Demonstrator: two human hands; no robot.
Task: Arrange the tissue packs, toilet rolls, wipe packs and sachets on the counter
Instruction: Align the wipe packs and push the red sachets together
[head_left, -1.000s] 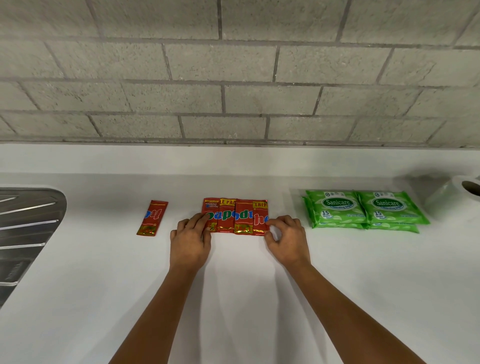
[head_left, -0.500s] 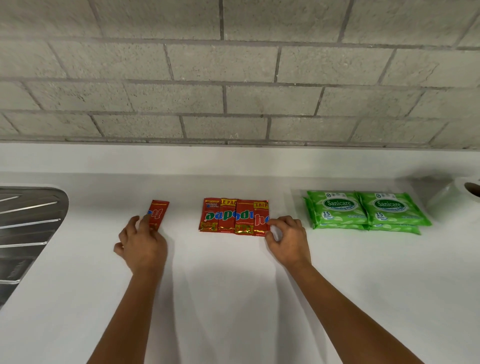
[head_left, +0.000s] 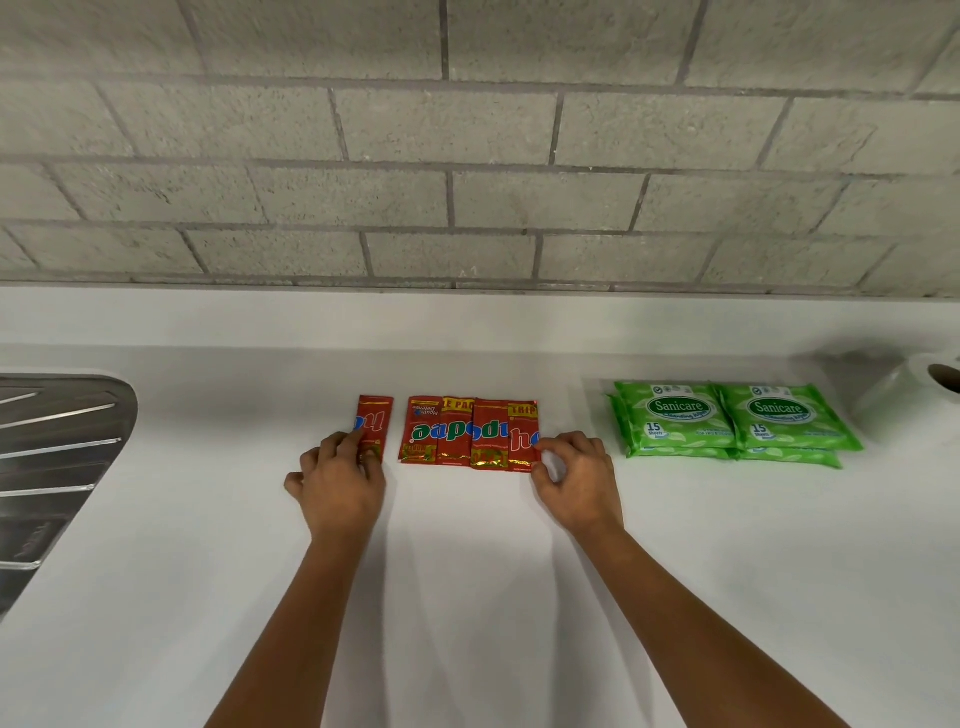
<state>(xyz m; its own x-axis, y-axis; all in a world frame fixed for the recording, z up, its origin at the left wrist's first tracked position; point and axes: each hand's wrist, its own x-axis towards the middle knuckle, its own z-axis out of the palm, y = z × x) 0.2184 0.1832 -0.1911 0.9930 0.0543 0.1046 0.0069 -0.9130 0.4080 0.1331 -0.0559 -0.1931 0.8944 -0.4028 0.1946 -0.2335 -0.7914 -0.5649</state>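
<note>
While the left hand (head_left: 343, 480) presses its fingertips on the lone sachet (head_left: 375, 423), just left of the sachet row (head_left: 470, 434) on the counter (head_left: 467, 571), the right hand (head_left: 576, 480) pinches the row's right edge. Pushed too hard, the sachet could overlap or skew the row. Wipe packs (head_left: 732, 423) lie well right.

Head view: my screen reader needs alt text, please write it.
Two bare hands tidy red sachets on a white counter: the left hand touches a lone sachet, the right hand pinches the sachet row. Green wipe packs lie right.
</note>
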